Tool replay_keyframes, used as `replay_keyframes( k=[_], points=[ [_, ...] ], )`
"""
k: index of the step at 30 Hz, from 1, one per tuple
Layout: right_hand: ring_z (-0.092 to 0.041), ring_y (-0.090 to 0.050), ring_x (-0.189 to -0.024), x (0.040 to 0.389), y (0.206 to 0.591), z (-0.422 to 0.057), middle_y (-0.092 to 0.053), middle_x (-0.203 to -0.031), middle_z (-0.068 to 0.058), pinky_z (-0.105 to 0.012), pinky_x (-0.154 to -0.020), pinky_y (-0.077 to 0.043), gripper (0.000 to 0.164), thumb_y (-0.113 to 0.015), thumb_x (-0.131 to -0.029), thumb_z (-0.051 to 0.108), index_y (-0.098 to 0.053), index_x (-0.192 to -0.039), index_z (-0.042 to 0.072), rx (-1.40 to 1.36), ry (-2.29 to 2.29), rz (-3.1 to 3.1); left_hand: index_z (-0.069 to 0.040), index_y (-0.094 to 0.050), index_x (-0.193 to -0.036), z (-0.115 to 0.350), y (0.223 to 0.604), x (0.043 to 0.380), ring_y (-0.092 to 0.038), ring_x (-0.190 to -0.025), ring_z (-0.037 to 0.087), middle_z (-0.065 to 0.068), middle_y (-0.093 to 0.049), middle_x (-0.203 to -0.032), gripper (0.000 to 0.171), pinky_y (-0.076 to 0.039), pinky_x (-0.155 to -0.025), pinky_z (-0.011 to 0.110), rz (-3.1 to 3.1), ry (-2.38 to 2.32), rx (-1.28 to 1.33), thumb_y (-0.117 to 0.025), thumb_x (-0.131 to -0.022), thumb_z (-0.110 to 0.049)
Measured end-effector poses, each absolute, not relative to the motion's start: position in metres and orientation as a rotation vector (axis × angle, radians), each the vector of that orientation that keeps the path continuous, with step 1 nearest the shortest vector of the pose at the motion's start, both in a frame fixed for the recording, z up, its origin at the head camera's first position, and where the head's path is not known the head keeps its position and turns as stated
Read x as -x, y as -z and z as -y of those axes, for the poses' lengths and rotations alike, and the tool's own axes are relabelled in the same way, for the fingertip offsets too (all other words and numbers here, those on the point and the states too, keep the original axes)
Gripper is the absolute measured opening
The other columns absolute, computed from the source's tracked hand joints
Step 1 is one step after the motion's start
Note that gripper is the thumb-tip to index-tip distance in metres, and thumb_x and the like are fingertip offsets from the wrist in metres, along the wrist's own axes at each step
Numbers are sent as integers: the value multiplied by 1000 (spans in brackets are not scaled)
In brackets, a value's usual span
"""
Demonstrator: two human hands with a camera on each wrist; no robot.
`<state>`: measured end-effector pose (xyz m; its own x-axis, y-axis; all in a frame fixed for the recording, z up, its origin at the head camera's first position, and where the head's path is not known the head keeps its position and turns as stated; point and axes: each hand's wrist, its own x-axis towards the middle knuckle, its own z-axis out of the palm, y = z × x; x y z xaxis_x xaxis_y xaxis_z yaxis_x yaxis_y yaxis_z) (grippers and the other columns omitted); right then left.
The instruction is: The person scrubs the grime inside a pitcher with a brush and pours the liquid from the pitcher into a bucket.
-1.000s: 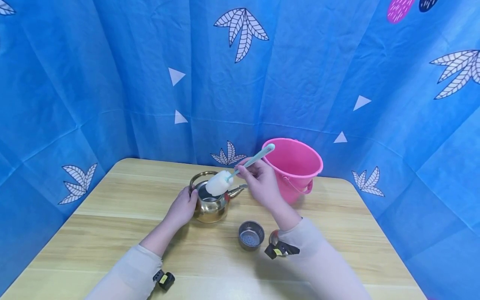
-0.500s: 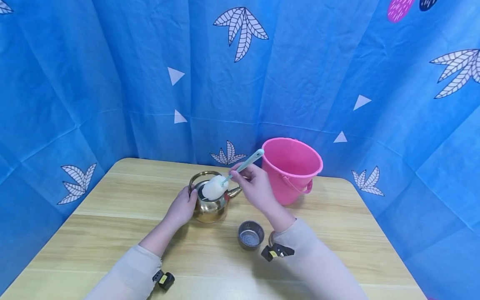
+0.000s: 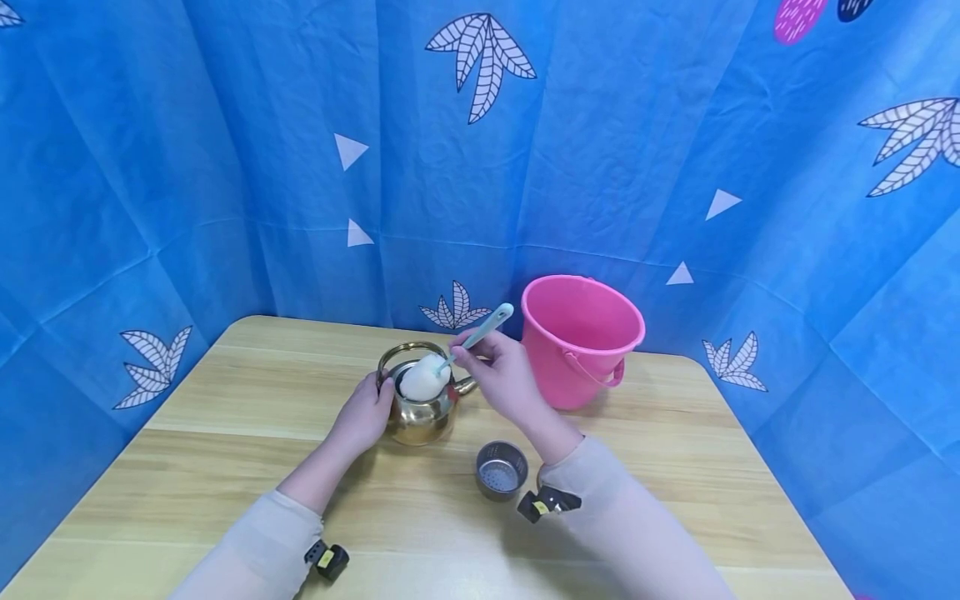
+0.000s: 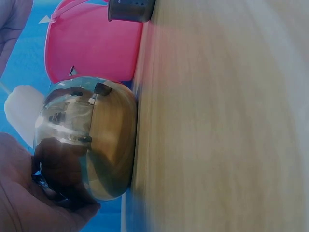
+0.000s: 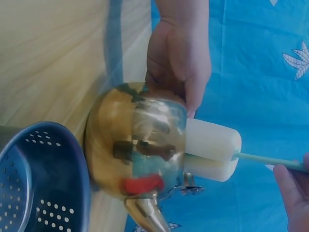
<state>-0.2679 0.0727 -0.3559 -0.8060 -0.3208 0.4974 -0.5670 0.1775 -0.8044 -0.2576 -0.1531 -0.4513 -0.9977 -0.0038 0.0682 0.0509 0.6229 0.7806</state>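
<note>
A shiny gold teapot (image 3: pixel 422 419) with a raised loop handle stands on the table, its lid off and its spout pointing right. My left hand (image 3: pixel 366 414) grips it at the left side, by the base of the handle. Between thumb and fingers, my right hand (image 3: pixel 504 372) pinches the pale green handle of a sponge brush (image 3: pixel 483 325). The brush's white sponge head (image 5: pixel 212 147) is partly inside the teapot's mouth, its lower end hidden by the wall. In the head view the brush slants down to the left.
A pink bucket (image 3: pixel 566 375) stands behind my right hand, near the back edge. A perforated metal strainer (image 3: pixel 502 472) sits upright on the wooden table (image 3: pixel 225 467), in front of the teapot and to its right. Blue patterned curtain (image 3: pixel 450 167) surrounds the back and sides.
My right hand has moved left and slightly down, carrying the sponge head from above the teapot's opening into its mouth. My left hand and the teapot stay in place.
</note>
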Motion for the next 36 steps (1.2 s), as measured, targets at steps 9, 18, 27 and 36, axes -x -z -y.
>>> replay_keyframes(
  k=[9,18,27,36],
  points=[
    [-28,-73,-94,274,368,-68,-74,-98,-15,-29,-83,-58,13,-69,-94,5,-72,-105,0,-878,-1646,2258,16,-32,-145,153,451,258,-35,-137,51,38,-40,-144,56,-29,-113,60,2765,1339,40,-28,-109,-27],
    [-21,-73,-92,275,375,-63,-75,-95,-11,-28,-84,-58,10,-70,-92,1,-74,-101,2,-861,-1596,2284,15,-35,-144,153,451,258,-37,-137,51,37,-42,-143,55,-30,-113,60,2761,1333,40,-28,-109,-27],
    [-15,-69,-76,275,380,-58,-75,-94,-14,-27,-76,-60,10,-70,-92,1,-73,-101,1,-861,-1628,2295,14,-38,-141,152,451,258,-39,-135,50,36,-47,-138,53,-32,-112,60,2756,1330,38,-29,-109,-27],
    [-13,-64,-64,273,384,-56,-75,-93,-15,-27,-72,-59,11,-69,-94,6,-73,-103,2,-836,-1634,2322,14,-35,-144,153,452,258,-37,-137,50,36,-44,-141,55,-31,-113,60,2760,1336,35,-28,-109,-28]
  ],
)
